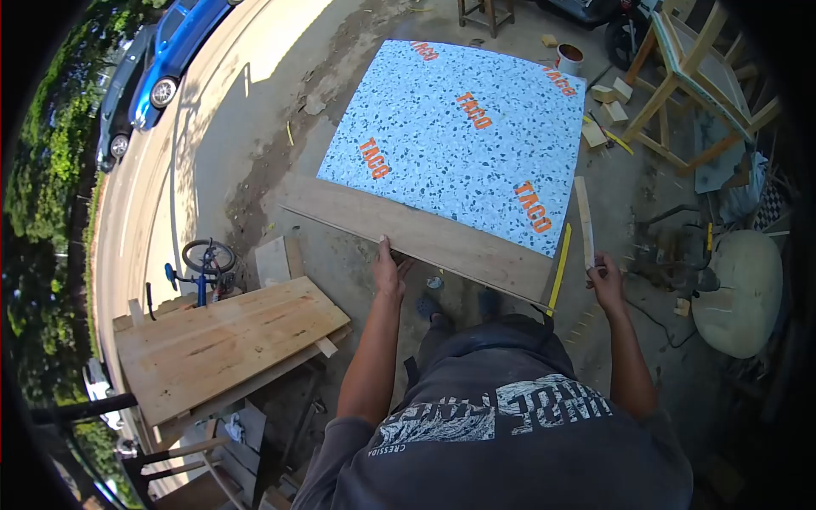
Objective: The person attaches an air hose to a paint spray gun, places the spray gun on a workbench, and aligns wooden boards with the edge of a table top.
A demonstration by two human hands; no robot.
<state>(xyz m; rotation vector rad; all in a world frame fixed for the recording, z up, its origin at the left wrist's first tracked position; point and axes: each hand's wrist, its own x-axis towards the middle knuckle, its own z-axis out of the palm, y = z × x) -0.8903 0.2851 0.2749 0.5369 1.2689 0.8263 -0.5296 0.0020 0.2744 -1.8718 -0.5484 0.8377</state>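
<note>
A plywood board (pixel 476 255) is in front of me, and a pale blue speckled sheet (pixel 459 127) with orange TACO lettering covers most of it. My left hand (pixel 389 274) grips the board's near edge, the thumb on top and the fingers partly hidden below. Off the board's right side, my right hand (pixel 605 282) is closed around the lower end of a thin wooden strip (pixel 584 217) that points away from me. Between that strip and the board's near right corner is a yellow tape measure (pixel 559 270).
A wooden bench top (pixel 234 340) stands at left, beside a small blue bicycle (pixel 204 276). Wood offcuts (pixel 612 110), an open can (pixel 569 58) and a wooden frame (pixel 671 93) are at upper right. A rounded pale seat-like object (pixel 739 293) lies at right. Cars stand along the road.
</note>
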